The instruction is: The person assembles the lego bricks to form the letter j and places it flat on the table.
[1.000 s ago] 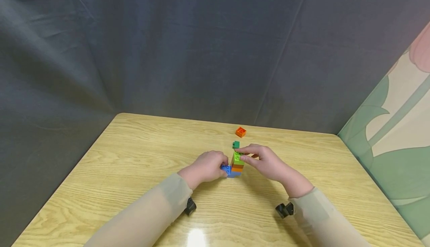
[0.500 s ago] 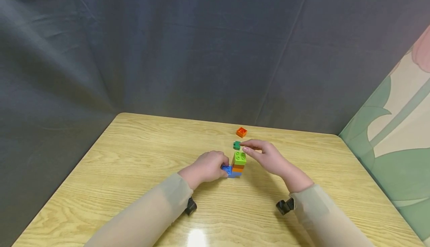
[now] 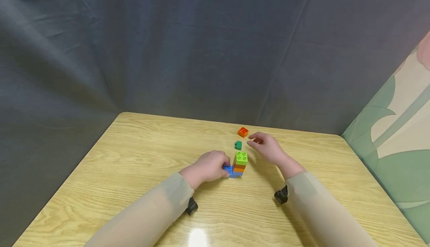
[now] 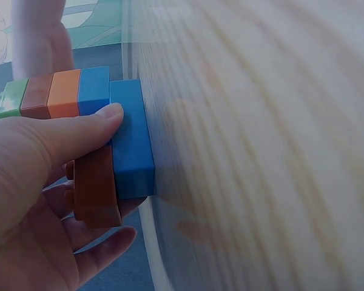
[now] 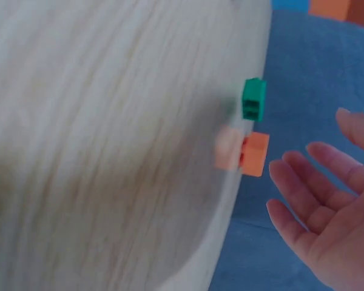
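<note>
Toward the middle of the table, my left hand [image 3: 208,166] grips the base of a toy-brick tower. Its thumb lies over the long blue brick [image 4: 132,145] at the bottom, and a brown brick [image 4: 96,188] sits on that brick's other end. The tower rises from a second blue brick [image 4: 94,90] through an orange brick [image 4: 64,94] and a brown one to a lime green brick [image 3: 241,158] on top. My right hand [image 3: 268,148] hovers with loose, empty fingers, right of a small green brick [image 3: 238,145] and an orange-red brick [image 3: 243,132].
The wooden table [image 3: 151,138] runs back to a dark grey curtain [image 3: 201,52]. A panel with painted leaves [image 3: 403,164] borders the right side. Black wrist cameras hang under both sleeves.
My right hand has left the lime green brick on top of the tower and moved back and to the right, toward the loose bricks. My left hand keeps its grip on the base.
</note>
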The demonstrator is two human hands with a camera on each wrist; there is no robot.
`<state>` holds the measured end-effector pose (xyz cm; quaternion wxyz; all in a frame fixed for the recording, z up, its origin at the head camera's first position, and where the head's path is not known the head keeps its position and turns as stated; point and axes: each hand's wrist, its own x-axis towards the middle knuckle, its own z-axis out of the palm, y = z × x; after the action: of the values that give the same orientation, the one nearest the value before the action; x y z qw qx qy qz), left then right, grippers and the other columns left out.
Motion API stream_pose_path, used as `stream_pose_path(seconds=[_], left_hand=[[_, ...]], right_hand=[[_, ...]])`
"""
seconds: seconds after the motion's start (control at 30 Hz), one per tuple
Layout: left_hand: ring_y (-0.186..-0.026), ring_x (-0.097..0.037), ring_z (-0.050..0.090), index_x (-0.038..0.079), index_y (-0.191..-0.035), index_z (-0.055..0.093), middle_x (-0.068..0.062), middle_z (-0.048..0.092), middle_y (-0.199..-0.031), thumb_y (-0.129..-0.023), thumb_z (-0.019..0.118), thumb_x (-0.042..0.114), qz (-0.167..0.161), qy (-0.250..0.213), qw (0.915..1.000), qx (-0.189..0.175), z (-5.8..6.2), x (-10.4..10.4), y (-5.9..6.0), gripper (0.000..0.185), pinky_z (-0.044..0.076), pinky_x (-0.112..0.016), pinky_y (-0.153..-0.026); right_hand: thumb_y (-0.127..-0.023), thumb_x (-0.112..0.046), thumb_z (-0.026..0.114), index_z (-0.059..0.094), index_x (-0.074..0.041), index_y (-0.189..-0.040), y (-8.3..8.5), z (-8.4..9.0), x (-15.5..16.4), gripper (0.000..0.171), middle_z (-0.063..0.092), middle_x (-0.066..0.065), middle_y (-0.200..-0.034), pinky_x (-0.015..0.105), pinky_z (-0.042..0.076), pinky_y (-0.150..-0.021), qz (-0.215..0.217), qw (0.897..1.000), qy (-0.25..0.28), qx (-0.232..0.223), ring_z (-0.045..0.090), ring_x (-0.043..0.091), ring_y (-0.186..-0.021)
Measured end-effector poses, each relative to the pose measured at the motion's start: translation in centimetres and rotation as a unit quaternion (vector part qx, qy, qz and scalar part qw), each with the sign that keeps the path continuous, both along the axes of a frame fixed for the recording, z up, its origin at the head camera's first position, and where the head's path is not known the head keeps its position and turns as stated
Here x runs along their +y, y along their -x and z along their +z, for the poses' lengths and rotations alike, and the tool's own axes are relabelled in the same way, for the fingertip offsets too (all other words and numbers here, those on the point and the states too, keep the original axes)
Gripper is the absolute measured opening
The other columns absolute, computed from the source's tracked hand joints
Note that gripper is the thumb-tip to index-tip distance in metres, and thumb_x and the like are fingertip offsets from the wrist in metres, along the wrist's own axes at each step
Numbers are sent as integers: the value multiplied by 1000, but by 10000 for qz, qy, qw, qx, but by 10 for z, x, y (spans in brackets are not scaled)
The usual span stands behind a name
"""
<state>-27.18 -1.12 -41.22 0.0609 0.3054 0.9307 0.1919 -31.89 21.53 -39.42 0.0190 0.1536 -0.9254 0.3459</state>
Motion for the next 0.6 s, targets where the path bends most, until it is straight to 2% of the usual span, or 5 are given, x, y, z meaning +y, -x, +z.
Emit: stream_pose_path(seconds=[0.3, 0.6], left_hand=[[-68, -9, 46, 18, -91, 66, 10, 51, -80, -76, 72, 29, -8, 1, 10000, 47, -2, 0, 0, 20, 37, -24, -63], [-68, -9, 46, 18, -91, 65, 10, 51, -79, -75, 72, 30, -38, 15, 10000, 65, -2, -1, 2, 21, 38, -23, -63]], right_hand=[[-87, -23, 59, 57, 0, -110, 22, -9, 5, 32, 59, 15, -98, 42, 42, -76, -377, 9989, -214, -190, 53, 29, -88], [-84, -20, 62, 55, -2, -111, 40, -21, 0, 33, 57, 17, -100, 42, 42, -76, -694, 9966, -345, -270, 53, 29, -88]])
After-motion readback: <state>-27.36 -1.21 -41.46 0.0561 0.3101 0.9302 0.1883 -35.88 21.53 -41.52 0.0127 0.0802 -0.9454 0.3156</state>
